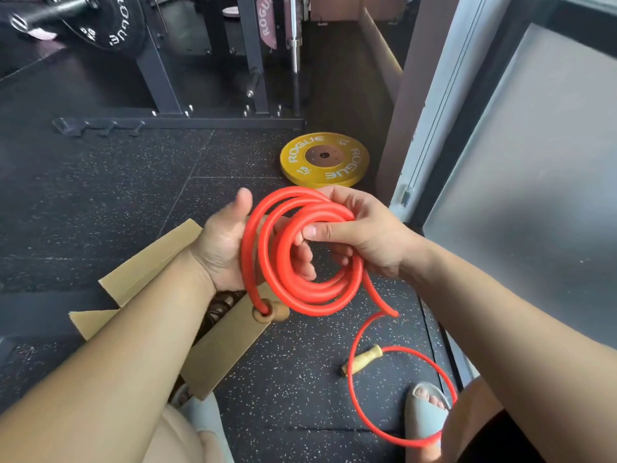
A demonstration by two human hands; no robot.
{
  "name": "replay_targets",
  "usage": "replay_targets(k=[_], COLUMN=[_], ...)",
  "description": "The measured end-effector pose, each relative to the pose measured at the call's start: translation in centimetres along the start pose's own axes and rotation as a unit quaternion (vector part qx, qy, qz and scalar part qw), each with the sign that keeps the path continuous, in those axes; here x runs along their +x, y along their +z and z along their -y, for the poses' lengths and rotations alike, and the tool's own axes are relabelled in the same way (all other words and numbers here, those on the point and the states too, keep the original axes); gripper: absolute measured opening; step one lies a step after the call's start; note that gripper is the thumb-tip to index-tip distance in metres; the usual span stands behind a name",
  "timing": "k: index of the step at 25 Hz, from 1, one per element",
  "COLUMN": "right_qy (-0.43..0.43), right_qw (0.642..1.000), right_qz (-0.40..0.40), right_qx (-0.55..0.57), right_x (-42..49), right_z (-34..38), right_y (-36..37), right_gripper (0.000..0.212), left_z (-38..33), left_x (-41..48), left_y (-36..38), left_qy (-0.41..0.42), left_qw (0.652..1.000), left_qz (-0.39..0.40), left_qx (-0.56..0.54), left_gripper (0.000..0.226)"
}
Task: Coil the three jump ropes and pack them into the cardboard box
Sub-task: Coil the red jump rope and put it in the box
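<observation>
At the far left a black plate (113, 21) sits on a bar, with a rack (160, 78) beside it on the speckled floor (100, 195). Nearer you on the left, the box (220, 349) lies open under your left forearm with its flaps spread. Something dark shows inside it, too hidden to name.

Your left hand (227, 248) is above the box's right edge, palm turned to you and thumb straight up. Its fingers pass through the coil and curl round the loops. The rope (300, 255) is orange and wound into several rings held between your two hands in mid-air, not in the box. One handle (270, 312) hangs from the coil's lower left, just over the box's edge.

Your right hand (364, 232) pinches the loops at the coil's upper right, thumb across the front and fingers behind. Beyond your hands a yellow plate (324, 160) lies flat on the floor.

From the coil's lower right the rope's tail drops to the floor and runs in one wide loop near your right foot (425, 409). The second handle (362, 359) lies on the floor at the left of that loop. A frosted door (534, 162) fills the right.
</observation>
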State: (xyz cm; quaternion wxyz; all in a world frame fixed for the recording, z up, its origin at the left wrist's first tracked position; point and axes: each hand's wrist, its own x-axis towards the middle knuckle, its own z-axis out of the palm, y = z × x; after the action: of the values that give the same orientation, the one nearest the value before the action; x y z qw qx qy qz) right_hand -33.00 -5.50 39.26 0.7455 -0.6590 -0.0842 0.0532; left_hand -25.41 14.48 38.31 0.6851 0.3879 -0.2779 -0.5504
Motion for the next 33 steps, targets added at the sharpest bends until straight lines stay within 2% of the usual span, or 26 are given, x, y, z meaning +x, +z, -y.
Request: replay_targets(k=[1, 3, 4, 7, 9, 13, 18, 20, 22, 24, 27, 29, 33], right_qy=[-0.006, -0.015, -0.02, -0.03, -0.016, 0.027, 0.031, 0.041, 0.043, 0.044, 0.043, 0.042, 0.087], right_qw=[1.0, 0.999, 0.998, 0.992, 0.988, 0.988, 0.977, 0.975, 0.978, 0.983, 0.986, 0.985, 0.981], right_qz=[0.013, 0.027, 0.012, -0.107, -0.149, -0.152, -0.201, -0.203, -0.189, -0.165, -0.158, -0.168, -0.172], right_qx=[-0.009, -0.037, -0.051, -0.066, -0.046, 0.015, 0.059, 0.079, 0.083, 0.063, 0.004, -0.006, 0.027], right_x=[-0.3, -0.7, -0.7, -0.2, 0.2, 0.3, 0.8, 0.8, 0.9, 1.0, 0.7, 0.5, 0.9], right_z=[0.4, 0.8, 0.6, -0.5, -1.1, -1.3, -1.5, -1.6, -1.7, -1.7, -1.4, -1.1, -1.1], right_y=[0.0, 0.0, -0.2, -0.7, -0.8, -1.0, -1.2, -1.2, -1.3, -1.3, -0.8, -0.3, -0.8], right_gripper=[0.029, 0.034, 0.035, 0.031, 0.03, 0.033, 0.056, 0.055, 0.05, 0.048, 0.048, 0.05, 0.05], left_z=[0.1, 0.7, 1.1, 1.9, 2.3, 2.7, 3.5, 4.0, 4.0, 3.6, 2.8, 3.0, 3.4], left_x=[-0.1, 0.4, 0.9, 2.6, 3.1, 3.1, 4.1, 4.1, 3.9, 3.5, 2.5, 2.2, 3.3], left_y=[-0.1, 0.2, 0.8, 2.6, 2.9, 2.2, 3.3, 3.5, 3.3, 3.1, 3.1, 3.0, 3.8], left_qy=[-0.008, -0.024, -0.025, 0.016, 0.05, 0.08, 0.101, 0.121, 0.13, 0.104, 0.037, 0.002, 0.083], left_qw=[0.999, 0.998, 0.999, 0.993, 0.982, 0.975, 0.94, 0.926, 0.926, 0.952, 0.977, 0.976, 0.966], left_qz=[0.04, 0.049, 0.022, -0.113, -0.182, -0.206, -0.32, -0.348, -0.341, -0.279, -0.201, -0.195, -0.238], left_qx=[-0.015, -0.031, -0.029, -0.022, -0.014, 0.005, 0.056, 0.081, 0.099, 0.067, 0.059, 0.097, 0.063], left_gripper=[0.086, 0.096, 0.093, 0.073, 0.072, 0.076, 0.077, 0.084, 0.088, 0.079, 0.014, 0.023, 0.026])
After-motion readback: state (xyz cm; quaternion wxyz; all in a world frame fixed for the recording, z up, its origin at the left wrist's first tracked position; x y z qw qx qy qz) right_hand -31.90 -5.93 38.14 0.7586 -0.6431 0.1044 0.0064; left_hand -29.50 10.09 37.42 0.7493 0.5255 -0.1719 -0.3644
